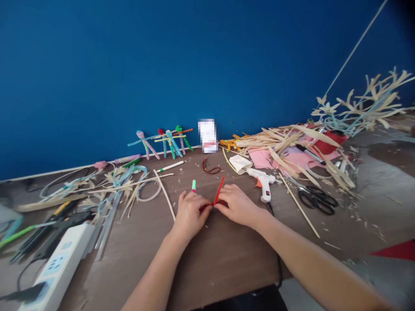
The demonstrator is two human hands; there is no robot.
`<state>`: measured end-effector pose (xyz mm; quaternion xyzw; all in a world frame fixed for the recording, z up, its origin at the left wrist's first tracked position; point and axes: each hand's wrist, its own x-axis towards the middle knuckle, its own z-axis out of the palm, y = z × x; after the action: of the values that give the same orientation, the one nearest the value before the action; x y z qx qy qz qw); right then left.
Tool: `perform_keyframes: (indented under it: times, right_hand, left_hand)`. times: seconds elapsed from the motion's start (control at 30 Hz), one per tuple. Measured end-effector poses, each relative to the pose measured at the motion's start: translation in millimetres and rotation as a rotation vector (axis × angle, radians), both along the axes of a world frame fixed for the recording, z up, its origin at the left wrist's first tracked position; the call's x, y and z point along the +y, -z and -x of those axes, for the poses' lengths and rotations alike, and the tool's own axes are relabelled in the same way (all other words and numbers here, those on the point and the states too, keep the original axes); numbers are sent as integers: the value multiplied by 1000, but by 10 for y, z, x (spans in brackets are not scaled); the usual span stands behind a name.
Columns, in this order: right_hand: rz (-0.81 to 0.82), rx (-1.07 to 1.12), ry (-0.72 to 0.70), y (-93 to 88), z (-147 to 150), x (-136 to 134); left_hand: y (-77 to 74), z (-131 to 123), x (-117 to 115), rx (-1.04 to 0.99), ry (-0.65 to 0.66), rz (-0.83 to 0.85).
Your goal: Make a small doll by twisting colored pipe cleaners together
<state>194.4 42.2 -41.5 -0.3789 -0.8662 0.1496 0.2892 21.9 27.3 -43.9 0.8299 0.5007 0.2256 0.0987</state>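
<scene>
My left hand (191, 214) and my right hand (236, 204) meet over the brown table (223, 259), both pinching a red pipe cleaner (218, 192). One end of it stands up between my hands, and another red part runs low between my fingers. My fingers hide the place where the red strands join. A short green-and-pink pipe cleaner piece (193, 185) lies just beyond my left hand. Close to my right hand stands a white hot glue gun (263, 183) with an orange trigger.
Black-handled scissors (317, 200) and heaped dried husk strips (285, 144) lie on the right. Pipe cleaner figures (168, 142) lean against the blue wall (162, 56). A dark bead string (210, 168) lies ahead. A white power strip (58, 268) sits at the front left.
</scene>
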Motion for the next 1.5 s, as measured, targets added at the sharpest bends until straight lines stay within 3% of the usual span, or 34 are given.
perform_keyframes:
  times: [0.17,0.27,0.4,0.53,0.97,1.3,1.4,1.5]
  right_hand:
    - [256,223,75,53,17,34]
    - [618,399,63,37,6,55]
    - [1119,635,-64,-23,-28,74]
    - [1332,734,-131,-30,-18,68]
    - [1149,786,-55,25,35,75]
    - [1057,925,-93,5,-16,92]
    - [911,849,-17,10,-10,88]
    - [577,711,87,3,-5,57]
  left_hand:
    - [-35,10,-1,30,43,-86]
    - [-87,13,-13,35,132,-139]
    - [-139,23,-39,-29,218,-218]
    - [-99,14,-49,-146,152,-250]
    - [-52,-16,-34,-271,103,-158]
    - [23,36,28,-386,117,-117]
    - [7,26,28,-377,128,-71]
    - [-10,17,19,-381,161,11]
